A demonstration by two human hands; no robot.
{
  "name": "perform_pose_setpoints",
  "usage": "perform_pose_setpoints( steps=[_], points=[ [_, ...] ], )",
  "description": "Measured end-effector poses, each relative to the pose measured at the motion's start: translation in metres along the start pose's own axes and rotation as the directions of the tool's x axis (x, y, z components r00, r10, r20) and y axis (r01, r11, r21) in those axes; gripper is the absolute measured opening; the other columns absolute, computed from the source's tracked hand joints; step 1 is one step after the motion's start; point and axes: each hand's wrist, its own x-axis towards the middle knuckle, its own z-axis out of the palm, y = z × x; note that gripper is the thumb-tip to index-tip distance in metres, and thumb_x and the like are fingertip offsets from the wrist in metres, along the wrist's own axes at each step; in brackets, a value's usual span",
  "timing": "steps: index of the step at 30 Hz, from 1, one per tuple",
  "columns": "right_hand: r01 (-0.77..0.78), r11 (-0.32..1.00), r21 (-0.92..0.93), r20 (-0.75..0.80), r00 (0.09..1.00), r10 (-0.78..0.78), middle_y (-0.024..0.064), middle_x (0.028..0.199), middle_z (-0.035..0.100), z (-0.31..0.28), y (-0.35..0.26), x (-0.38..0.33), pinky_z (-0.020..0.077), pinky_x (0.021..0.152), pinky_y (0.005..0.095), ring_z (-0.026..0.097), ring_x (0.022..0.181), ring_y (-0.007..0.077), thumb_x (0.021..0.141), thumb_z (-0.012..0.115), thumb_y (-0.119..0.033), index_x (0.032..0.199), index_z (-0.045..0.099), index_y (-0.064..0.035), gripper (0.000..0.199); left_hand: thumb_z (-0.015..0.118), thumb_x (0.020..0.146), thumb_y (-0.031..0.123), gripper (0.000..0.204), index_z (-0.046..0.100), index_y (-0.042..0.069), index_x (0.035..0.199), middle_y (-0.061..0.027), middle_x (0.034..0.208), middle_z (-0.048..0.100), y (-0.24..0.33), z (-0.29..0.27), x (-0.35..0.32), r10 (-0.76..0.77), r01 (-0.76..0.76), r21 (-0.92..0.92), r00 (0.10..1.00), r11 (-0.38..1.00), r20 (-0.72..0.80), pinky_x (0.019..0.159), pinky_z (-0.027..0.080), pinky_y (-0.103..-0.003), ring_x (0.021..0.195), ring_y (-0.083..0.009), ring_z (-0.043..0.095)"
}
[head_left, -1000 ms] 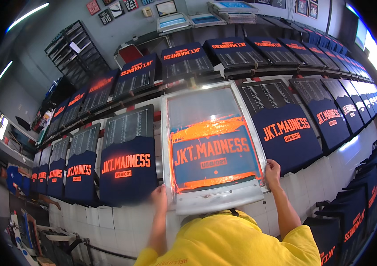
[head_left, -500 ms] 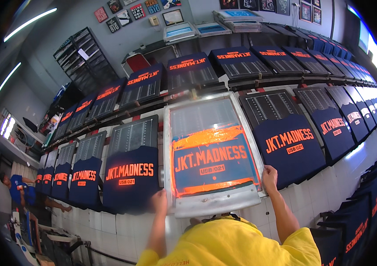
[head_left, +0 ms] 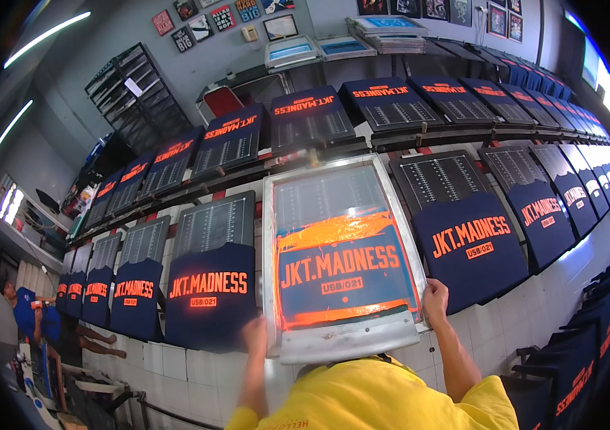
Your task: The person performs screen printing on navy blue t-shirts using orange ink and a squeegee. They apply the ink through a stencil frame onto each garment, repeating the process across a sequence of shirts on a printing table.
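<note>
In front of me lies a silver-framed printing screen (head_left: 319,196), over a dark board with a navy shirt. Thick orange ink (head_left: 330,231) lies across its mesh, and orange lettering shows through below it. A wide metal squeegee (head_left: 351,340) rests across the screen's near end. My left hand (head_left: 254,337), slightly blurred, is closed at the frame's left side near the squeegee. My right hand (head_left: 435,299) grips the frame's right side, fingers curled on its edge. The undersides of both grips are hidden.
A printed navy shirt on its board (head_left: 208,304) stands left of the screen, another (head_left: 466,247) right. A second row of shirt boards (head_left: 308,118) runs behind. Navy shirts (head_left: 570,365) hang at the lower right. A person in blue (head_left: 36,315) is at far left.
The screen, the nearby shirts and both my hands sit slightly lower in the picture. My grip stays on the frame. At the far left the person's arms and legs have shifted.
</note>
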Motion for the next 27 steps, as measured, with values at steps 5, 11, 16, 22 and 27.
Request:
perform_pose_setpoints(
  steps=[5,11,16,22,27],
  points=[
    [-0.035,0.999,-0.018,0.017,0.999,0.035,0.0223,0.089,0.072,-0.001,0.003,0.001,0.0529,0.074,0.0345,0.071,0.081,0.0249,0.089,0.054,-0.004,0.107,0.069,0.0071,0.026,0.062,0.095,0.020,0.030,0.066,-0.007,0.080,0.0016,0.067,0.056,0.005,0.003,0.002,0.112,-0.114,0.207,0.994,0.972,0.021,0.056,0.037,-0.031,0.063,-0.0072,0.045],
    [-0.089,0.996,0.023,0.032,0.996,0.089,0.0116,0.075,0.068,0.007,0.003,0.000,0.0482,0.063,0.0304,0.061,0.068,0.0142,0.088,0.053,-0.001,0.101,0.069,0.0072,0.023,0.066,0.091,0.031,0.035,0.073,-0.002,0.099,-0.0154,0.090,0.074,-0.011,-0.005,0.014,0.049,-0.064,0.409,0.998,0.910,0.048,0.076,0.052,-0.037,0.080,-0.0239,0.069],
    [-0.021,1.000,0.016,-0.001,1.000,0.021,0.0079,0.073,0.065,0.014,0.035,0.006,0.0464,0.062,0.0306,0.056,0.066,0.0126,0.091,0.053,-0.004,0.102,0.068,0.0069,0.021,0.067,0.089,0.031,0.034,0.070,-0.003,0.087,-0.0211,0.074,0.067,0.008,0.002,0.007,0.191,-0.212,0.480,0.977,0.851,0.093,0.065,0.049,-0.042,0.068,-0.0336,0.066],
    [-0.038,0.999,0.039,0.046,0.998,0.037,0.0095,0.077,0.067,0.008,0.018,0.003,0.0476,0.066,0.0317,0.059,0.069,0.0136,0.091,0.055,-0.006,0.104,0.068,0.0060,0.022,0.066,0.089,0.030,0.035,0.066,-0.004,0.080,-0.0228,0.068,0.062,0.012,0.004,-0.002,0.224,-0.220,0.427,0.974,0.877,0.040,0.060,0.045,-0.044,0.064,-0.0390,0.061],
    [-0.038,0.999,-0.009,0.069,0.997,0.039,0.0126,0.083,0.069,0.003,0.014,0.004,0.0489,0.071,0.0322,0.062,0.075,0.0159,0.091,0.052,-0.006,0.106,0.067,0.0077,0.025,0.064,0.091,0.030,0.037,0.064,-0.005,0.079,-0.0231,0.068,0.061,0.029,0.010,-0.011,0.198,-0.184,0.397,0.980,0.899,0.004,0.060,0.044,-0.045,0.064,-0.0403,0.060]
  ],
)
